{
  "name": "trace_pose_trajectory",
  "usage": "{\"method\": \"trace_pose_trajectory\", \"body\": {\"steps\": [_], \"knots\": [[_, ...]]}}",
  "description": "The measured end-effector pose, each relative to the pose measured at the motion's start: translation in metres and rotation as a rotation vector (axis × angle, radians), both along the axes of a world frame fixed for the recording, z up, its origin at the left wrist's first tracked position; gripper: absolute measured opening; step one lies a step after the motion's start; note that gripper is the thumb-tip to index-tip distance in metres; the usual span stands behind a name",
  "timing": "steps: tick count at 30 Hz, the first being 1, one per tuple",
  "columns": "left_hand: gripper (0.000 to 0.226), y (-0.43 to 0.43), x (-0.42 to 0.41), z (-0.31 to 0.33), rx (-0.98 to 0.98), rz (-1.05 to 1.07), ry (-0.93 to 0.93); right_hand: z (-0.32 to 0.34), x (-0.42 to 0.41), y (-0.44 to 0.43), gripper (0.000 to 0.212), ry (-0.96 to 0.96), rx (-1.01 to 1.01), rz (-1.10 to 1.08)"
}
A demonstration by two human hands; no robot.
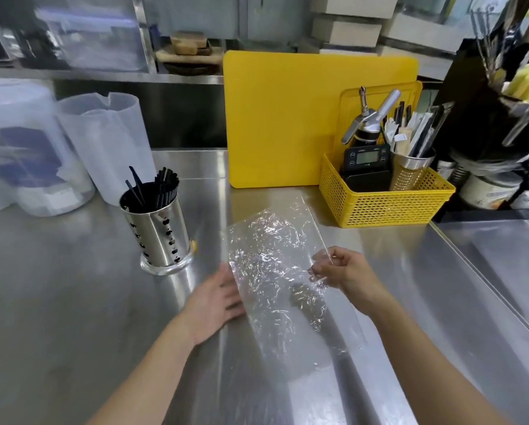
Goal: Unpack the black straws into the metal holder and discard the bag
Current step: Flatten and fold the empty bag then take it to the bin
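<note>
Near the middle, my right hand (346, 271) pinches the empty clear bag (275, 265); my left hand (217, 302) lies flat, holding nothing. I should scrunch it small.

text: none legible | timer (366, 158) display: unreadable

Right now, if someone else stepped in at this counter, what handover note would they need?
Left hand: open, flat against the left edge of the clear bag.
Right hand: pinching the bag's right edge, holding it up off the counter.
Black straws: standing in the metal holder, to the left of the hands.
Done: the bag looks empty, no straws visible inside.
Left: discard the bag. No bin is in view.
</note>
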State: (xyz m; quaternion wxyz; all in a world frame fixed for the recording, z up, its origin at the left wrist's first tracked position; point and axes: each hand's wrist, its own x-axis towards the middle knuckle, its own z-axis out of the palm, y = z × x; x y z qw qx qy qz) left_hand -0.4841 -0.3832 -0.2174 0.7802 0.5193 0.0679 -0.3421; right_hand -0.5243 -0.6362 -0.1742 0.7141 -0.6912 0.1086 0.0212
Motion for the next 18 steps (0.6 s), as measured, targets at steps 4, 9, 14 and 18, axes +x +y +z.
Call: {"method": "trace_pose_trajectory", "body": {"steps": [4,9,14,18], "knots": [[0.047,-0.015,-0.013,0.002,0.08,-0.079,-0.083,-0.007,0.0,0.007,0.018,-0.012,0.104,-0.096],[0.009,-0.013,-0.01,0.009,0.243,0.048,-0.202,-0.014,-0.007,0.006,0.014,0.028,0.083,-0.086],[0.006,-0.004,-0.01,0.007,0.365,0.09,-0.258,-0.018,-0.017,0.0,0.01,0.124,0.026,0.028],[0.005,-0.003,-0.013,0.007,0.44,0.108,-0.324,-0.023,-0.023,-0.005,0.012,0.163,-0.019,0.043]]}}
